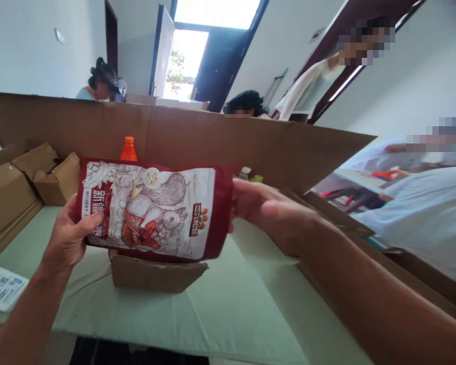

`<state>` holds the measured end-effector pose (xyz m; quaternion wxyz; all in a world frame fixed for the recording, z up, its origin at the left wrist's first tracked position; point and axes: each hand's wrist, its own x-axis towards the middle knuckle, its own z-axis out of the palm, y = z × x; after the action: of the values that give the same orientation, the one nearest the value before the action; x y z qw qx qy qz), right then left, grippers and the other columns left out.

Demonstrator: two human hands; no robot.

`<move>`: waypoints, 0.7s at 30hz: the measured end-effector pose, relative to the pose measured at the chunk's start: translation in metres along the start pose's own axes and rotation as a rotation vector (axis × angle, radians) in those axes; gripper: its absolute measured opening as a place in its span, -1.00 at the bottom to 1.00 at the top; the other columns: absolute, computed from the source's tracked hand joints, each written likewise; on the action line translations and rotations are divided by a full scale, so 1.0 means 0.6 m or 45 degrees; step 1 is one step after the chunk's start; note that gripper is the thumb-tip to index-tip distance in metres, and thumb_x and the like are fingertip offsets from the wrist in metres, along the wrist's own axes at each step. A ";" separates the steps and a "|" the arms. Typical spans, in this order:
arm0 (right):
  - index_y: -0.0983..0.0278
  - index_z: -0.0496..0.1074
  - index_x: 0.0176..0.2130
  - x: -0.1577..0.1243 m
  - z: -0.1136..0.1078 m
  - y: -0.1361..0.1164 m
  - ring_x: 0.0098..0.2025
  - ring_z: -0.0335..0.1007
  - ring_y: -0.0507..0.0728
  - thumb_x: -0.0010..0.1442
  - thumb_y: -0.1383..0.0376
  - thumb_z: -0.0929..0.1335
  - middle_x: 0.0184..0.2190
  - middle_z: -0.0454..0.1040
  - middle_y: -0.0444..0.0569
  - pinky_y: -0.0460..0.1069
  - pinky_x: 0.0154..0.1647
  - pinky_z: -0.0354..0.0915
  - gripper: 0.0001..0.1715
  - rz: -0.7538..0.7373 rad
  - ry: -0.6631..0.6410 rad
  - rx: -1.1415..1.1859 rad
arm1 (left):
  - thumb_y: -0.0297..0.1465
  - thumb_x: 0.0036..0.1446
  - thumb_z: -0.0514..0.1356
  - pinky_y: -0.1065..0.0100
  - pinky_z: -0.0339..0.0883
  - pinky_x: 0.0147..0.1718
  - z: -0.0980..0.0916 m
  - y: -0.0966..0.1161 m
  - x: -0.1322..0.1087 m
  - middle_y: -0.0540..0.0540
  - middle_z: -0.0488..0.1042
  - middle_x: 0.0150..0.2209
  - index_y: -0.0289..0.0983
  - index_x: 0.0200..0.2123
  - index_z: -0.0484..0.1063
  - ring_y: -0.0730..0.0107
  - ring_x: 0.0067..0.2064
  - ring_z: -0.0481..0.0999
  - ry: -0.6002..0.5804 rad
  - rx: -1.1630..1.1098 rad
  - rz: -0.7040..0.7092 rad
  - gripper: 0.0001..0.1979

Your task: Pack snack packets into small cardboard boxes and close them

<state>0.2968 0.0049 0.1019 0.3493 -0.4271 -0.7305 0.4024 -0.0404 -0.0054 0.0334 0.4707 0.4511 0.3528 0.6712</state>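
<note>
A dark red and white snack bag [155, 210], printed with a squirrel and Chinese characters, is held up sideways in front of me. My left hand [69, 230] grips its left end, the thumb lying across the printed front. At the opposite end, my right hand [264, 205] has its fingers at the bag's red edge, some of them hidden by it. Below and behind the bag stands a small open cardboard box [155, 274], its upper part covered from view. An orange-capped bottle [128, 149] shows just above the bag.
Tall cardboard panels [213, 134] stand across the back of the green-covered table [243, 309]. Cardboard boxes [11, 203] are at the left, near a white device with QR codes [4, 289]. Bottle tops [245, 173] show behind my right hand. Several people are beyond the cardboard.
</note>
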 end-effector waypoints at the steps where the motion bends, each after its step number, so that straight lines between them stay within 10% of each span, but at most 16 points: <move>1: 0.31 0.48 -0.07 -0.001 0.013 0.009 -0.44 0.46 0.10 -0.18 -0.35 0.46 -0.35 0.58 0.02 -0.02 -0.46 0.38 -0.04 0.016 -0.015 0.051 | -0.33 -0.29 0.52 0.38 0.57 -0.41 0.001 -0.002 0.000 -0.04 0.66 -0.28 -0.24 -0.15 0.54 0.28 -0.36 0.64 0.025 0.015 0.026 -0.46; 10: 0.25 0.40 -0.37 0.051 0.079 0.014 -0.49 0.18 0.02 -0.01 0.24 0.41 -0.53 0.38 -0.19 -0.05 -0.47 0.21 -0.84 -0.313 1.021 -0.552 | -0.40 -0.19 0.45 0.43 0.57 -0.32 0.060 -0.019 -0.034 0.01 0.62 -0.26 -0.22 -0.10 0.39 0.39 -0.32 0.64 0.036 0.430 0.286 -0.47; 21: 0.28 0.51 -0.26 0.000 0.132 0.050 -0.45 0.40 0.08 0.07 0.11 0.46 -0.42 0.53 -0.09 0.00 -0.40 0.40 -0.69 -0.132 0.698 0.227 | -0.35 -0.02 0.35 0.38 0.55 -0.31 0.053 -0.008 -0.049 0.02 0.58 -0.28 -0.22 -0.10 0.34 0.39 -0.32 0.62 0.009 0.711 0.352 -0.61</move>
<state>0.2397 -0.0085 0.0410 0.5900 -0.4497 -0.5914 0.3162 -0.0045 -0.0303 0.0323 0.2317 0.6043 0.4603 0.6076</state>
